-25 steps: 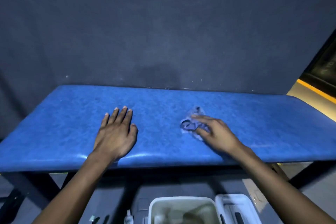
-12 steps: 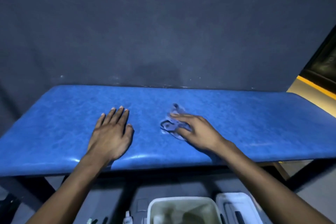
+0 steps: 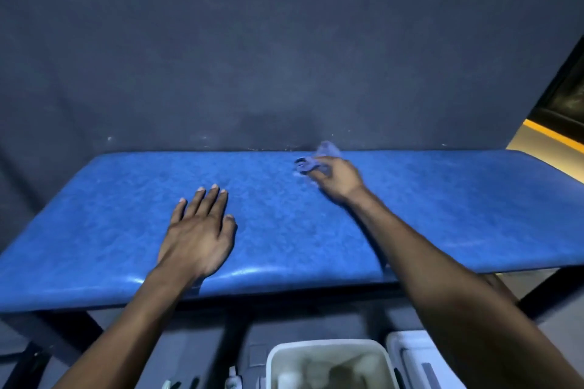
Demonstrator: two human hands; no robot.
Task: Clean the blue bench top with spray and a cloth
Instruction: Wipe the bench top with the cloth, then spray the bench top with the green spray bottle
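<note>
The blue padded bench top (image 3: 442, 205) spans the view in front of a dark wall. My right hand (image 3: 338, 181) presses a small crumpled blue-grey cloth (image 3: 316, 159) onto the bench near its far edge, right of centre. My left hand (image 3: 199, 234) lies flat, palm down and fingers spread, on the near left-centre of the bench with nothing in it. No spray bottle is clearly visible.
A white bin (image 3: 328, 363) stands on the floor below the bench's near edge, with a second white container (image 3: 417, 360) to its right. Dark bench legs (image 3: 63, 338) show underneath. A yellow-lit opening (image 3: 550, 142) lies at the far right.
My right hand has slid the cloth from the bench's middle away to the far edge by the wall. My left hand has stayed flat in the same spot.
</note>
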